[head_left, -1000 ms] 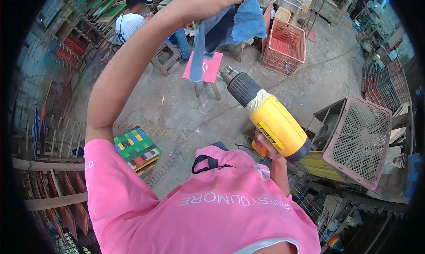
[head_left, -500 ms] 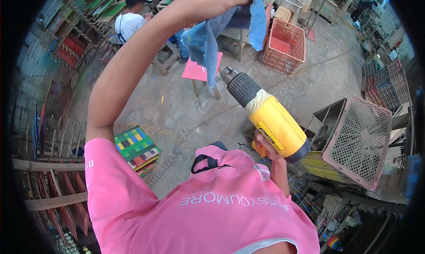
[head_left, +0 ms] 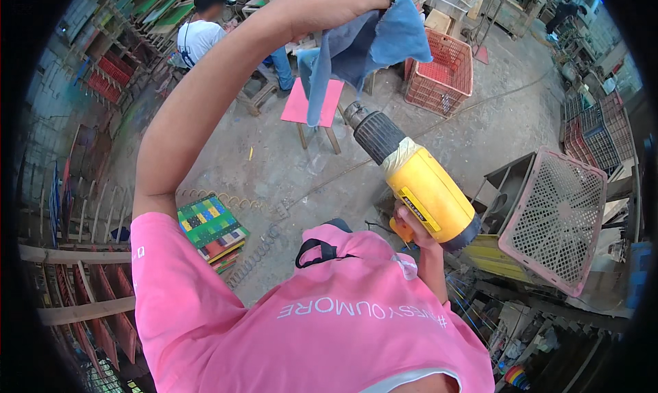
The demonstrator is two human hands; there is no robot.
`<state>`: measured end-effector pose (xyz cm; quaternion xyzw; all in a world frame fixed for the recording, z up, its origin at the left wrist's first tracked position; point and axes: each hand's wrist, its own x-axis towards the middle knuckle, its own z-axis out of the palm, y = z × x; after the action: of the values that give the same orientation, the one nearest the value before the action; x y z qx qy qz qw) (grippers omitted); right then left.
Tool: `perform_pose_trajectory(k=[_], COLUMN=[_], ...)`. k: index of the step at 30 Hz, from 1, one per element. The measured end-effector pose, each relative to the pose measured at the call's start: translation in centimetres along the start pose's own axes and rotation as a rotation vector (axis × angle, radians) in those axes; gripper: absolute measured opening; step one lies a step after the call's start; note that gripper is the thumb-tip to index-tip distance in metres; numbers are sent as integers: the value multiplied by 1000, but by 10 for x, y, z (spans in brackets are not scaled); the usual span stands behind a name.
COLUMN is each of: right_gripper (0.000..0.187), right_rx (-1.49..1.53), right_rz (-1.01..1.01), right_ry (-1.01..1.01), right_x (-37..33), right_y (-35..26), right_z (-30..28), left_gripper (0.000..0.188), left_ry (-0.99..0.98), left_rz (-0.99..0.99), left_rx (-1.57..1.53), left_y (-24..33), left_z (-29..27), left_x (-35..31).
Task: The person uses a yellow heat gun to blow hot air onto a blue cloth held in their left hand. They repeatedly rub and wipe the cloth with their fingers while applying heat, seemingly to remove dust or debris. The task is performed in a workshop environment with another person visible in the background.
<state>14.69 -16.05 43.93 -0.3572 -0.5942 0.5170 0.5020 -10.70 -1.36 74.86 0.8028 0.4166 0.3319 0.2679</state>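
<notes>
Near the top edge, my left hand (head_left: 336, 9) is closed on a blue cloth (head_left: 401, 37) that hangs from it in loose folds. Its fingertips are mostly hidden, and a bit of something yellowish shows beside them. My right hand (head_left: 417, 230) grips the handle of a yellow heat gun (head_left: 428, 187) with a black, ribbed front and a metal nozzle. The gun is tilted, its nozzle pointing up and left, just below the cloth. A small gap shows between nozzle and cloth.
Beyond the cloth stands a pink-topped stool (head_left: 334, 100). A red plastic crate (head_left: 439, 84) is at the far right. Colourful boards (head_left: 212, 223) lie stacked at left beside a coiled hose (head_left: 259, 252). A pink-framed grille (head_left: 552, 222) stands right. Another person (head_left: 200, 42) sits at far left.
The blue cloth has swung: its right part flares outward to the right and its hanging end has risen a little. My left hand has shifted slightly; the heat gun has hardly moved.
</notes>
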Motion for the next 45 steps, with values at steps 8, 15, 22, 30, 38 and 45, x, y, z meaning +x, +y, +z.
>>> perform_pose_trajectory(k=[8,15,22,30,38,45], right_gripper=[29,32,32,36,37,29], right_rx=[56,156,179,-41,-16,178], right_rz=[53,82,95,-59,-39,14], right_ry=[15,41,40,-26,-42,-13], right_x=[1,-2,-5,-1,-1,-5], right_y=[-6,-3,-6,-10,-10,-13], right_z=[-2,-4,-5,1,3,3], left_gripper=[20,19,19,19,18,19], left_ry=[17,-22,-28,2,-42,-35], left_rz=[11,-4,-5,16,31,28], left_rx=[30,-5,41,48,19,96], left_y=[2,-6,-5,3,-1,0], left_z=[4,5,6,8,5,4], left_x=[0,4,3,-1,0,1])
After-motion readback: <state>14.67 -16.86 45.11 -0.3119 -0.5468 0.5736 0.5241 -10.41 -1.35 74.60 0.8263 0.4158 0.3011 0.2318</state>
